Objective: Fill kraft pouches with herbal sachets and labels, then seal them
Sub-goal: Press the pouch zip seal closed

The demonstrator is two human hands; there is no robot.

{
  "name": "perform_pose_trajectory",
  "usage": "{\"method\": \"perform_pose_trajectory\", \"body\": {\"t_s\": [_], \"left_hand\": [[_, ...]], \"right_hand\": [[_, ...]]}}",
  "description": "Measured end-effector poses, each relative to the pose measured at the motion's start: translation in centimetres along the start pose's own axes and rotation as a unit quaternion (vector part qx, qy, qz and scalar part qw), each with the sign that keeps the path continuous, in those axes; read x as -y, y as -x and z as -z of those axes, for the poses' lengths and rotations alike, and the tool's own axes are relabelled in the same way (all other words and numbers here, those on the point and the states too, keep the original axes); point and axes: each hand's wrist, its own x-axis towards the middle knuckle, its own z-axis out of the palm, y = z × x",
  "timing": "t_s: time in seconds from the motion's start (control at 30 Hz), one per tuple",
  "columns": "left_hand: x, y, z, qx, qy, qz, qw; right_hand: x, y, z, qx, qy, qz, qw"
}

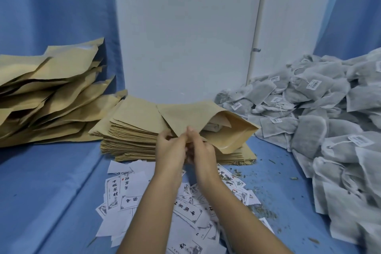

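Head view: left hand (170,148) and right hand (201,150) in pinch grips on open kraft pouch (185,117), pale sachet (213,128) inside.

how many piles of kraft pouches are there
2: a loose heap at left, a neat flat stack at centre. More may lie out of view.

Bright, even indoor light with a cool cast and no glare. Shadows are faint and soft, darkest under the held pouch (208,117). Wide-angle bend: the door edge (258,27) bows and the curtains (51,10) lean outward. Whole frame slightly soft and smeared; the sachets (346,181) at the right edge are blurred most.
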Motion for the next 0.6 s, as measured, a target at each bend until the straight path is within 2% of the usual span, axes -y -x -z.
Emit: {"method": "perform_pose_trajectory", "body": {"t_s": [0.1, 0.2, 0.4, 0.5, 0.6], "left_hand": [[-0.1, 0.1, 0.1, 0.084, 0.041, 0.104, 0.990], [-0.1, -0.1, 0.4, 0.118, 0.045, 0.140, 0.982], [0.1, -0.3, 0.5, 0.134, -0.021, 0.126, 0.983], [0.1, -0.2, 0.6, 0.118, -0.025, 0.124, 0.985], [0.0, -0.3, 0.6, 0.087, -0.008, 0.112, 0.990]], "right_hand": [[0.6, -0.3, 0.1, -0.037, -0.082, -0.076, 0.993], [0.7, -0.3, 0.4, -0.034, -0.088, -0.106, 0.990], [1.1, -0.5, 0.8, -0.061, -0.073, -0.105, 0.990], [1.2, -0.5, 0.9, -0.036, -0.060, -0.114, 0.991], [1.9, -0.5, 1.1, 0.026, -0.047, -0.147, 0.988]]}}
